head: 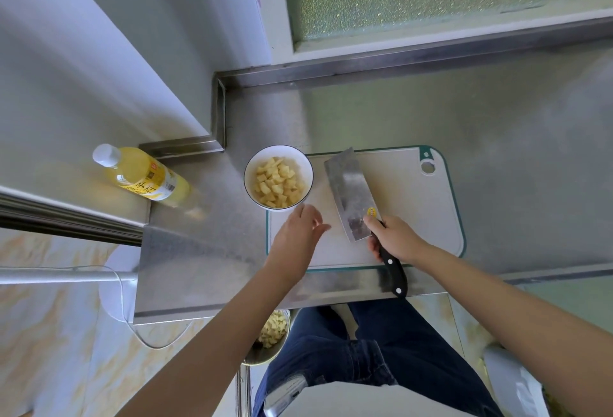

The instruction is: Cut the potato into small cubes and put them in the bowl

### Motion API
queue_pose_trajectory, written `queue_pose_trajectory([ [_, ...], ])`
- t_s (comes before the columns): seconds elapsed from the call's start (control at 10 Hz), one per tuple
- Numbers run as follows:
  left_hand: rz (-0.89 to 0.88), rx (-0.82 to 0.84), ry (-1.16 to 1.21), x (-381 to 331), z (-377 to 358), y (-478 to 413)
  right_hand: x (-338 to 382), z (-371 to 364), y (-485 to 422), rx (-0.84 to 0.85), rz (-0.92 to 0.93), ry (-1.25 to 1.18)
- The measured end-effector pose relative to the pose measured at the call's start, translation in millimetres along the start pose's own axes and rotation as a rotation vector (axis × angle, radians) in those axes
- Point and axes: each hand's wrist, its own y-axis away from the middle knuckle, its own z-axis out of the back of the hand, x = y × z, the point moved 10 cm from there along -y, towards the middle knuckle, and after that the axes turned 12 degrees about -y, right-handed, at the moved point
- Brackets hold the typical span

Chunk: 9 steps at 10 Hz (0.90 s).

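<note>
Fingers (pixel 315 219) of our left hand (pixel 295 234) hang loose beside the white bowl (pixel 251 164) of small pale-yellow potato cubes (pixel 277 183); our right hand (pixel 396 237) grips the cleaver (pixel 351 191).

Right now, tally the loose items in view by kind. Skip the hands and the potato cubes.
Bowls: 2 (white bowl, metal bowl)
Cleaver: 1
Cutting board: 1
Bottle: 1
Total: 5
</note>
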Motion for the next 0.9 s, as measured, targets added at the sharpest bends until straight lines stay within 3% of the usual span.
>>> queue_pose_trajectory([
  [0.1, -0.045, -0.245, 0.01, -3, 47, -12, -2, 5, -2, -0.075, 0.018, 0.131],
  [0.2, 0.042, -0.305, -0.112, 19, 64, -27, 1, 12, 0, -0.177, 0.087, 0.311],
  [0.4, 0.092, -0.201, -0.301, 39, 50, -33, 11, 11, 5, -0.241, 0.129, 0.587],
  [0.5, 0.041, -0.267, -0.312, 31, 50, -23, 13, 13, 4, -0.266, 0.111, 0.668],
  [0.9, -0.06, -0.335, -0.4, 24, 41, -10, 21, 16, 0, -0.221, 0.09, 0.666],
])
